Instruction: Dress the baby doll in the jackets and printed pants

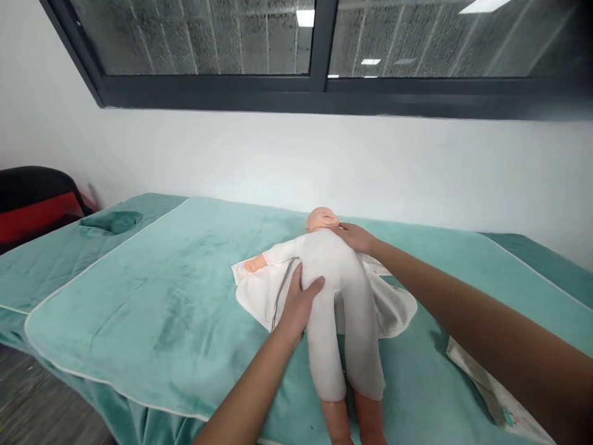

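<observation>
A baby doll [322, 259] in white long clothes lies on its back on the green bed cover, head toward the wall and bare lower legs toward me. My left hand [299, 303] grips the doll at its hip, thumb across the front and fingers along the side. At the doll's shoulder, close under its chin, my right hand [354, 238] holds on, its fingertips partly hidden at the neck. Spread beneath the doll is a white garment [257, 296], its edges showing on both sides. One doll hand [256, 263] rests on that cloth; the other arm is hidden.
The green cover [139, 296] drapes over the bed's front edge. A white packet or folded cloth [495, 389] lies at the right, partly behind my forearm. A black and red chair [39, 204] stands at the left. Behind the bed are a white wall and a dark-framed window [319, 93].
</observation>
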The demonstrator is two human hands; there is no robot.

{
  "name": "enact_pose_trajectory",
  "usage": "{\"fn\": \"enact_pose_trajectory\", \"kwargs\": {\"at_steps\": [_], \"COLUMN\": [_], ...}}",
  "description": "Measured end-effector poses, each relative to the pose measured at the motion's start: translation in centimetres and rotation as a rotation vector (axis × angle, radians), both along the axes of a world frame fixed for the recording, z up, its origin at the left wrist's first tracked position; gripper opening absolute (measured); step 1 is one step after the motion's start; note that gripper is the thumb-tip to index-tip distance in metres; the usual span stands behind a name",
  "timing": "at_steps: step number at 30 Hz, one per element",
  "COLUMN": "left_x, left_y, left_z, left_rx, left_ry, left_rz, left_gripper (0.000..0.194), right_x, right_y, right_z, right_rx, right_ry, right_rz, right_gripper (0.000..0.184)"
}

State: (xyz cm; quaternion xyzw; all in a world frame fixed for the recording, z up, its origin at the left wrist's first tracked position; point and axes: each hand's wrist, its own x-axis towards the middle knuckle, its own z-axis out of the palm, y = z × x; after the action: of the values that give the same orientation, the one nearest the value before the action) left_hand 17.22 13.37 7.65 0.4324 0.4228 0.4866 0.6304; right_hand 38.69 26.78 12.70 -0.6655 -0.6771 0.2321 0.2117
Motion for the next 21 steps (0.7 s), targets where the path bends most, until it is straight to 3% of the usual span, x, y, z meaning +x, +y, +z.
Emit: {"fn": "enact_pose_trajectory", "kwargs": {"at_steps": [3, 6, 9, 13, 15, 18, 21], "left_x": [-0.1, -0.1, -0.2, -0.5, -0.7, -1.5, -2.5], "left_y": [0.4, 0.2, -0.3, -0.7, -1.0, -1.2, -0.7], "left_z": [-1.3, -1.7, -1.4, -0.9, -0.9, -1.0, -0.6], "left_rx": [0.041, 0.087, 0.138, 0.132, 0.139, 0.164, 0.322], "left_ry": [0.016, 0.079, 0.144, 0.207, 0.234, 0.295, 0.449], "left_rz": [0.014, 0.085, 0.150, 0.199, 0.200, 0.182, 0.125], "left_gripper": [0.070, 0.060, 0.050, 0.040, 0.035, 0.032, 0.028], "right_x": [-0.5, -2.3, -5.9, -11.8, -14.1, -15.7, -15.0], "right_y": [-0.4, -1.6, -2.8, -2.8, -2.1, -0.9, -0.3], "right_z": [0.3, 1.2, 1.9, 1.3, 0.6, -0.1, -0.1], "right_rx": [0.057, 0.314, 0.497, 0.353, 0.271, 0.199, 0.210], "right_ry": [-0.092, -0.264, -0.345, -0.505, -0.596, -0.623, -0.520], "right_rz": [-0.085, -0.163, 0.058, 0.522, 0.652, 0.677, 0.579], "right_gripper": [0.065, 0.054, 0.039, 0.036, 0.034, 0.031, 0.034]}}
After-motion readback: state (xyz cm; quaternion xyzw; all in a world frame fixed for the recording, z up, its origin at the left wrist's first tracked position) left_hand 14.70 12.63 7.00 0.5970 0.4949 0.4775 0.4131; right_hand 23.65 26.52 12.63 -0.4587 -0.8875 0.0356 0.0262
